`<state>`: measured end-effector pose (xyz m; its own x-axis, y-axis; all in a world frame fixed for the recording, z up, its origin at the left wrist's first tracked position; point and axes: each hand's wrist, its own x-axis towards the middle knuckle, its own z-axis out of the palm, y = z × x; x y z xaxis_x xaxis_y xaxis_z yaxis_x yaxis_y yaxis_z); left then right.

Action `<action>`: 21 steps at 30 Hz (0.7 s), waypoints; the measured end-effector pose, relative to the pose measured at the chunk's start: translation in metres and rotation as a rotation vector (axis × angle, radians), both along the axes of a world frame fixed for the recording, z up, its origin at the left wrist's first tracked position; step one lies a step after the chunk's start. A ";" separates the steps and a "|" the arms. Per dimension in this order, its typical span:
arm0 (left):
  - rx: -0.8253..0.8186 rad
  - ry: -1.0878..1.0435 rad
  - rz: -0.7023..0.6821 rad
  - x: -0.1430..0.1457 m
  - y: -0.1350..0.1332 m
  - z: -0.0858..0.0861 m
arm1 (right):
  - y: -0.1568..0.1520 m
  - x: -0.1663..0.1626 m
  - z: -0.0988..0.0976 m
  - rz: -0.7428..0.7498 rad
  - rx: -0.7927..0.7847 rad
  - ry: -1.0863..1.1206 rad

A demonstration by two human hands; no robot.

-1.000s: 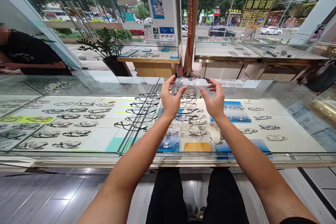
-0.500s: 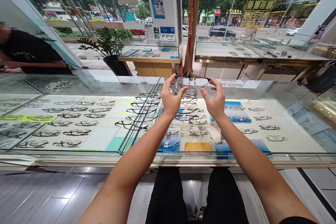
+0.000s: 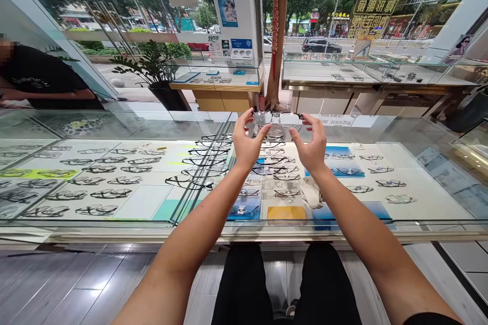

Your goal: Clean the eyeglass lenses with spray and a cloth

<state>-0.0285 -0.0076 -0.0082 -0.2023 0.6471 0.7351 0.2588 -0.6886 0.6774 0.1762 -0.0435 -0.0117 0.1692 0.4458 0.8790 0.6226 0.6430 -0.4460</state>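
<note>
**A:** What are the hands on?

**B:** A pair of eyeglasses [image 3: 282,119], lifted above the counter [image 3: 285,237]. The left hand [image 3: 247,144] pinches one outer end and the right hand [image 3: 310,146] the other. They stand apart, lenses between them, thumbs angled inward below.

**A:** How does it look up close?

**B:** Clear, glossy lenses, rounded at the corners and catching pale light. The rims are thin, darker at the outer corners. How the temples sit behind the fingers, I can't tell.

**A:** And around it?

**B:** Take the glasses as the dial's centre, twelve straight ahead. At five o'clock lies a beige cloth [image 3: 311,193], soft and crumpled; at six, a flat, rectangular yellow pad [image 3: 286,213]. At four, blue cards [image 3: 339,163] carry wire-thin frames. Toward eight, a column of dark-rimmed spectacles [image 3: 206,162] crosses a seam in the counter's smooth glass. A brown post [image 3: 280,45] rises at twelve, a knobbly red ornament [image 3: 275,35] hanging on it. Between nine and ten stands a tapered black pot [image 3: 168,95] with a leafy plant, and near nine a person in a black T-shirt [image 3: 49,73] leans forward.

**A:** What blocks the view?

**B:** The left forearm [image 3: 206,218] and right forearm [image 3: 360,218] slant across the counter, covering parts of the display.
</note>
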 end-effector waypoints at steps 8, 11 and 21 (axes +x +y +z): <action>0.044 0.053 0.046 -0.001 0.004 -0.003 | -0.003 -0.001 0.003 0.017 -0.065 0.032; 0.025 0.045 0.016 -0.001 0.006 -0.005 | -0.004 -0.001 0.004 0.002 -0.039 0.010; 0.170 0.094 0.156 -0.002 -0.005 0.002 | 0.002 0.000 -0.002 0.088 -0.082 0.025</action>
<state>-0.0302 -0.0126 -0.0062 -0.2160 0.4791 0.8508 0.4271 -0.7372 0.5236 0.1762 -0.0414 -0.0133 0.1474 0.5305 0.8347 0.5531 0.6554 -0.5142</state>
